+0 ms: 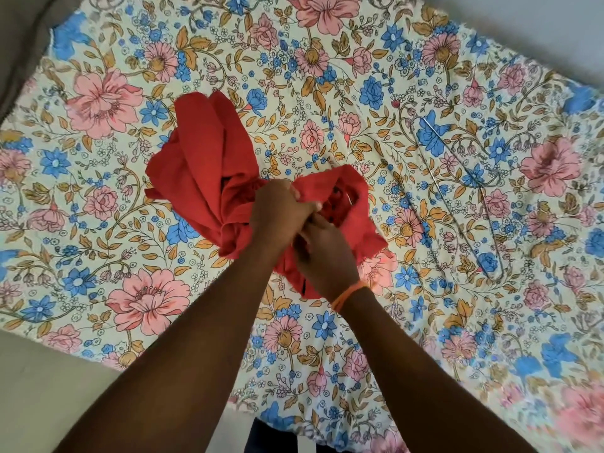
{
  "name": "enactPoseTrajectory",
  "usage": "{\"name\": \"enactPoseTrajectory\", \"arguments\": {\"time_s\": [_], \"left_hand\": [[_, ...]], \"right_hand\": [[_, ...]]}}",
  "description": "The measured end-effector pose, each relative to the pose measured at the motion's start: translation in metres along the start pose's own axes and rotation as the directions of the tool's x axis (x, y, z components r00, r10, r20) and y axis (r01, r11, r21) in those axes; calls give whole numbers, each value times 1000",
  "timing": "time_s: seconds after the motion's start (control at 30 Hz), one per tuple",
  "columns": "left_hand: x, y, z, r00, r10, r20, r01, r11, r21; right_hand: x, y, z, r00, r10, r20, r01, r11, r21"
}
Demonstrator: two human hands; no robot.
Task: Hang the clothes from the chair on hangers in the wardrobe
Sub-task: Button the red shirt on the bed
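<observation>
A crumpled red garment [199,165] lies in the middle of a bed covered with a floral sheet [327,76]. My left hand [277,214] grips a bunched fold of the red cloth near its centre. Just below and right of it, my right hand [323,253], with an orange band at the wrist, pinches the cloth too, its fingers tucked into the fabric. A thin metal wire hanger [464,188] lies flat on the sheet to the right of the garment, apart from both hands.
The bed's left edge meets a pale floor [39,387] at the lower left. A grey-brown surface [23,37] borders the bed at the upper left, and a light wall or floor strip [555,24] runs past the upper right corner.
</observation>
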State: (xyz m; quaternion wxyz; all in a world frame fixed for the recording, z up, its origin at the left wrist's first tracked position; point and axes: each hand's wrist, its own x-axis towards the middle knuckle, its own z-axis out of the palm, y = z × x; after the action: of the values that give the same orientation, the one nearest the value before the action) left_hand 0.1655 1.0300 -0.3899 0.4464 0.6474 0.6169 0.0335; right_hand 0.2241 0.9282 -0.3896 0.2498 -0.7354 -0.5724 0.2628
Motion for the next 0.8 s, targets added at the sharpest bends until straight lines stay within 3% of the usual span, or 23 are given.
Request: {"name": "enactPoseTrajectory", "arguments": {"time_s": [0.03,0.1,0.13,0.2,0.27,0.3,0.4,0.43,0.47,0.5,0.53,0.6,0.67,0.7,0.8], "left_hand": [[3,-2,-1,999,22,26,-25,992,125],[10,-6,-1,999,43,31,-49,962,269],[12,-6,0,999,34,32,-40,972,233],[10,3,-1,991,-94,92,104,988,-113],[4,16,-6,929,-245,276,355,795,-492],[0,22,-9,884,-284,371,461,658,-595],[-9,27,-15,784,-328,526,619,348,-704],[-11,27,-16,782,-341,522,618,320,-718],[-13,25,-16,807,-339,484,587,371,-719],[-16,23,-16,852,-320,413,523,516,-679],[-18,21,-15,902,-274,335,426,694,-580],[-20,15,-12,971,-148,185,203,925,-323],[-19,10,-11,990,-47,137,73,978,-194],[-19,8,-11,988,0,155,29,983,-180],[-21,-1,-17,955,169,244,-110,965,-238]], "right_hand": [[-4,-1,-3,1000,-19,-5,19,999,35],[-4,-3,-13,984,41,-173,-27,996,85],[-2,1,-18,944,162,-288,-140,985,97],[6,20,-31,761,503,-410,-490,860,145],[9,45,-37,537,803,-259,-753,595,282],[10,53,-38,485,862,-150,-790,505,348],[15,63,-34,478,875,-82,-792,469,391],[16,62,-34,455,887,-81,-791,444,420],[17,59,-35,424,903,-62,-785,401,473],[18,56,-37,412,911,-36,-771,369,518],[18,55,-37,417,908,-33,-772,374,514],[18,50,-40,528,831,-176,-777,556,294],[26,51,-41,747,596,-294,-607,793,64],[33,54,-41,828,494,-265,-510,860,10],[49,72,-39,909,413,-63,-415,909,-32]]}}
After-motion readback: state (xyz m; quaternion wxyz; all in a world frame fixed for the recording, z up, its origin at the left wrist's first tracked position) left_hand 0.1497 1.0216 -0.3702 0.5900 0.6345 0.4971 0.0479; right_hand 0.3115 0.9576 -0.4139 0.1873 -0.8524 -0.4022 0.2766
